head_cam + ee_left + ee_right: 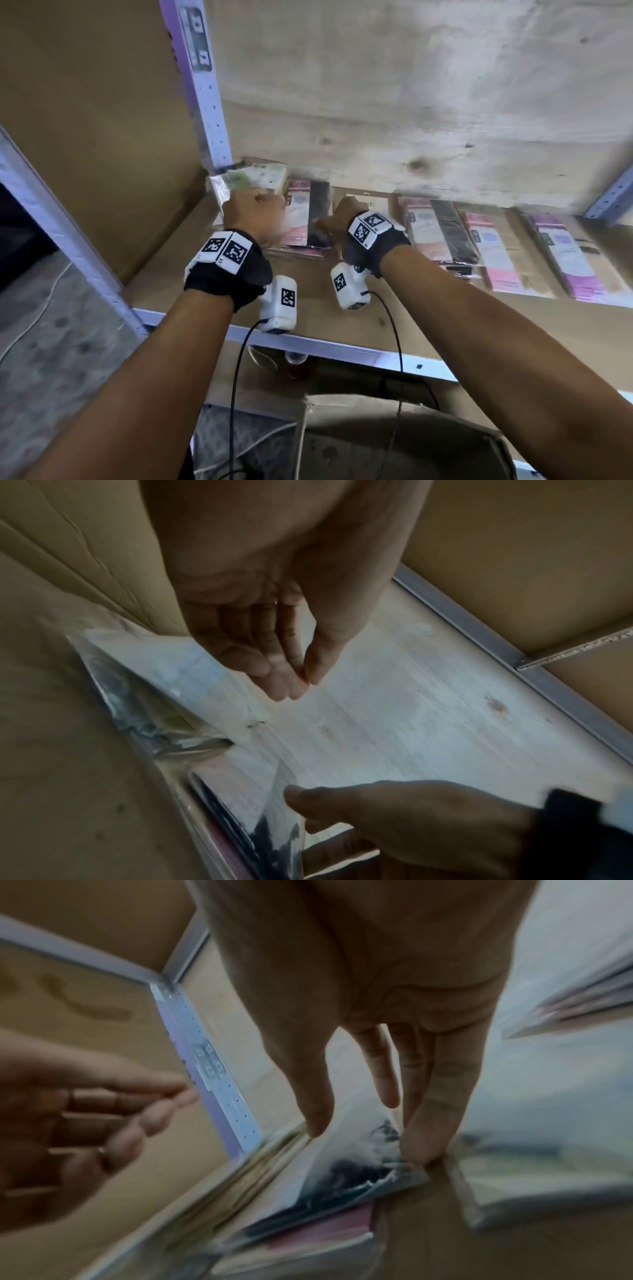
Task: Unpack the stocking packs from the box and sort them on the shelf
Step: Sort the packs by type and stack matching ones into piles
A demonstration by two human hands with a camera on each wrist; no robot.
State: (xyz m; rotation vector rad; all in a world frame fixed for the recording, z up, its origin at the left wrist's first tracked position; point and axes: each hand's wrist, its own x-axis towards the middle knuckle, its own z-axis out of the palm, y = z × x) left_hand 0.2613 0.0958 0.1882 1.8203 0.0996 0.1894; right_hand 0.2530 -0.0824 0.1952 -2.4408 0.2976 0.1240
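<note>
Two hands are reaching onto the wooden shelf (191, 270) in the head view: the left hand (251, 212) is hovering at the green-printed pack (253, 176) in the back left corner, the right hand (337, 222) is lying at the pink and black pack (303, 219) just beside it; finger posture is hidden behind the knuckles here. More stocking packs (496, 250) are lying flat in a row to the right, and the cardboard box (394, 442) is sitting below the shelf. Left wrist view: left hand (274, 642) is showing straight fingers held together, holding nothing, above a clear-wrapped pack (164, 669). Right wrist view: right hand (394, 1042) is extending straight fingers, fingertips (423, 1148) pressing the edge of a dark pack (352, 1177) lying on the shelf; nothing is being gripped.
</note>
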